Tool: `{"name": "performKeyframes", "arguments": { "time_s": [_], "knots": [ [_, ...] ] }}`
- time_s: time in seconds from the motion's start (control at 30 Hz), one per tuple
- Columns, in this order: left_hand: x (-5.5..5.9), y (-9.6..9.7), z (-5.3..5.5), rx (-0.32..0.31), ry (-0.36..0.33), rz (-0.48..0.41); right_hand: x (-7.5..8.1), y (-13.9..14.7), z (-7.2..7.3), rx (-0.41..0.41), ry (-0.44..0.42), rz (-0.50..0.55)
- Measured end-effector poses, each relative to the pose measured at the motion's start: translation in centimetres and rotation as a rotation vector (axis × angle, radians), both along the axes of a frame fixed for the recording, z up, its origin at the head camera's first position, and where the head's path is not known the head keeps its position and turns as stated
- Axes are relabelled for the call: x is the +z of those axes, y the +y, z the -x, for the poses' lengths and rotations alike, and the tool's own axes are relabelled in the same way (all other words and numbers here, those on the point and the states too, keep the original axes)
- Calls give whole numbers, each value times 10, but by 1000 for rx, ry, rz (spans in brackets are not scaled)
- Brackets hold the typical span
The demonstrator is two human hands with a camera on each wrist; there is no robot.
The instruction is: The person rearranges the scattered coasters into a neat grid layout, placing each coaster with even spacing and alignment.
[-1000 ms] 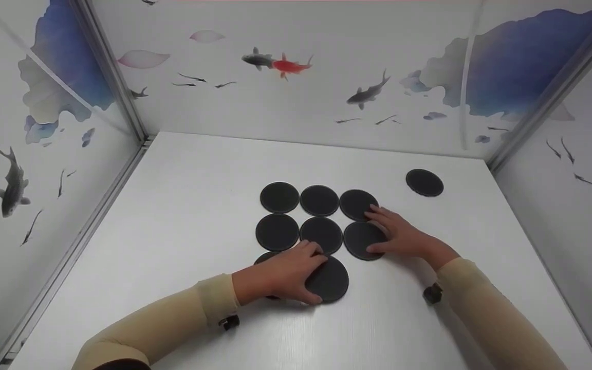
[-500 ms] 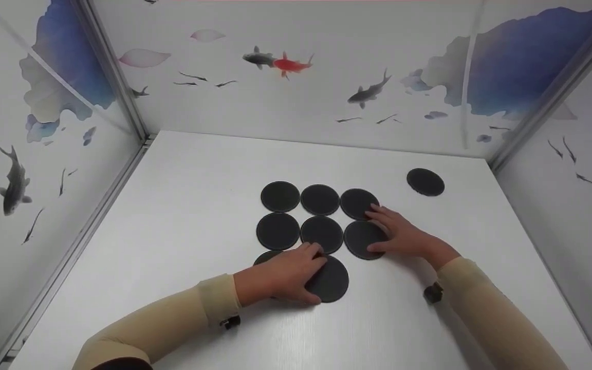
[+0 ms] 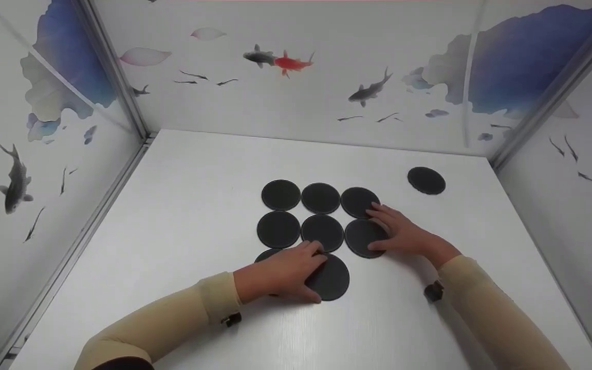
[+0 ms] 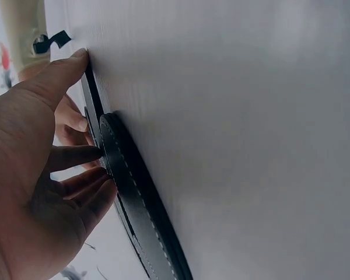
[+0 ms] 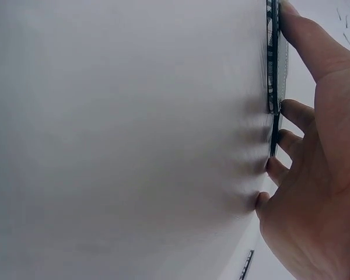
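Round black coasters lie flat in touching rows on the white table. My left hand spans the front-row coaster, its thumb at the near edge and fingertips by the far edge. Beneath that hand, another coaster is mostly hidden; stitching shows on a coaster rim in the left wrist view. My right hand touches two coasters on the right: the thumb rests at the middle-row coaster, the fingertips at the back-row coaster. Its fingers are spread and lightly bent in the right wrist view.
One coaster lies apart near the back right. More coasters fill the left and middle of the back rows. A white back wall with fish prints and two side walls close in the table.
Both hands and all coasters keep their places on the table. Only a slight shift of the head view shows.
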State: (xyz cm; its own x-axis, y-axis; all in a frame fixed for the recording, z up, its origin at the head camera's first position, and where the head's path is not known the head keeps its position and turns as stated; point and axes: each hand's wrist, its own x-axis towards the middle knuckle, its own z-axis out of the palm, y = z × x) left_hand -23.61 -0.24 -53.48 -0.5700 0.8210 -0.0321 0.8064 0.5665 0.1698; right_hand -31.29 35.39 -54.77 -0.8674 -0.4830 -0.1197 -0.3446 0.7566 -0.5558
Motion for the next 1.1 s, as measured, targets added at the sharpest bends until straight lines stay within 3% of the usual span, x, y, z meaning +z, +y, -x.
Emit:
{"name": "performKeyframes", "arguments": {
  "time_s": [0.33,0.53,0.83,1.1],
  "knots": [
    [3,0,-1,-1,-19,-6,0,0,1,21,24,2],
    [9,-9,7,25,-19,-28,1,-1,0,9,15,9],
    [22,-49,31,62,-61,-103,1,0,0,-5,9,-13],
    [21,-88,43,191,-174,-73,-1,1,1,8,17,-24]
  ]
}}
